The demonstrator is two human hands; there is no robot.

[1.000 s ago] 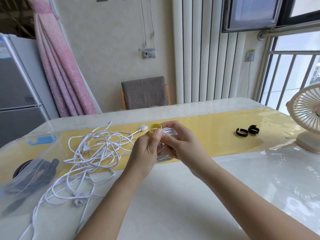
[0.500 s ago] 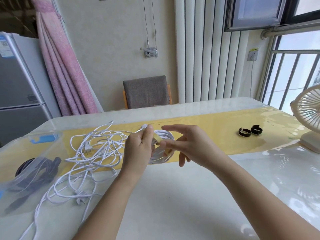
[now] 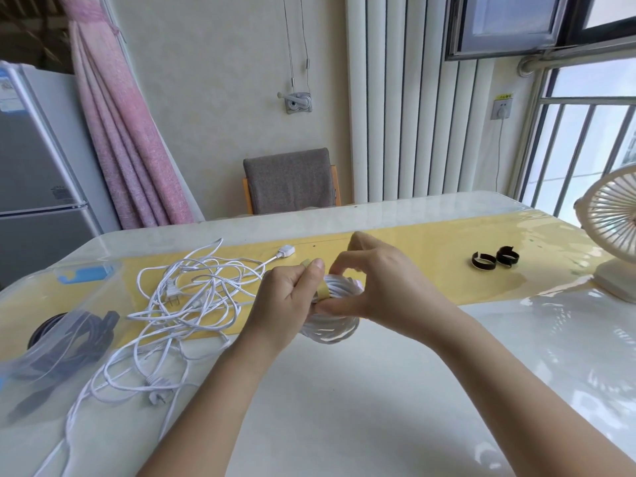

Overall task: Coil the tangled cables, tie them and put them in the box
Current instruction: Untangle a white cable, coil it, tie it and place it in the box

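Your left hand grips the coiled white cable just above the table, its thumb on the yellow tie strap. Your right hand pinches the same coil. The tangled white cable lies beside the clear box.

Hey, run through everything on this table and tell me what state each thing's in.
Coiled white cable: wound, held by left hand and right hand.
Yellow strap: wrapped over that coil, fastening unclear.
Other white cables: tangled, lying loose.
Black straps: curled, lying unused.
Clear box: holds black cables.
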